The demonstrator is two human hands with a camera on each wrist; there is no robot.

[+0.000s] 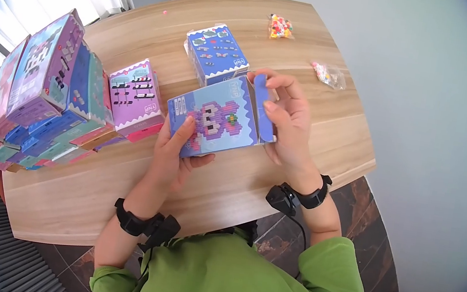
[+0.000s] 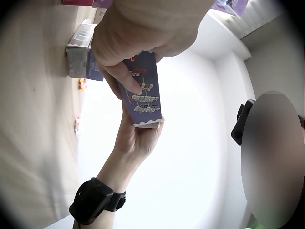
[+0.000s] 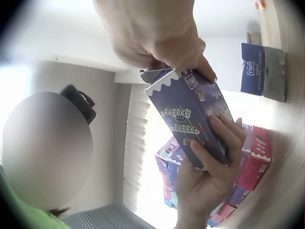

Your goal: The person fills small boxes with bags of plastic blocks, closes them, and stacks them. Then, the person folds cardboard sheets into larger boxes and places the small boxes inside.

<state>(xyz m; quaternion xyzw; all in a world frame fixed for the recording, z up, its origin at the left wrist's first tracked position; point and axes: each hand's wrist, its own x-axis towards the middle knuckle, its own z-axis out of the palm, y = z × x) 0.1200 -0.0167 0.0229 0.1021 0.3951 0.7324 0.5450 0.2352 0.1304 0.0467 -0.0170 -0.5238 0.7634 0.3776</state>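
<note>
A blue-purple toy-brick box (image 1: 214, 113) with a pixel-style animal picture on its face is held tilted above the table. My left hand (image 1: 169, 147) grips its lower left end, thumb across the printed face and fingers underneath. At the opposite end, my right hand (image 1: 292, 121) pinches the box's end flap (image 1: 263, 113), which stands out from the box. In the right wrist view the flap end (image 3: 159, 78) is partly covered by the right hand (image 3: 162, 43). The left hand's fingers (image 3: 217, 138) wrap the box's sides there. The inside of the box is hidden.
A blue box (image 1: 217, 51) stands just beyond the held one. To the left are a purple box (image 1: 135, 96) and a tall stack of similar boxes (image 1: 47, 72). Two small bags of colourful pieces, one bag (image 1: 280, 27) farther back and another bag (image 1: 328, 75), lie on the wooden table (image 1: 330, 136).
</note>
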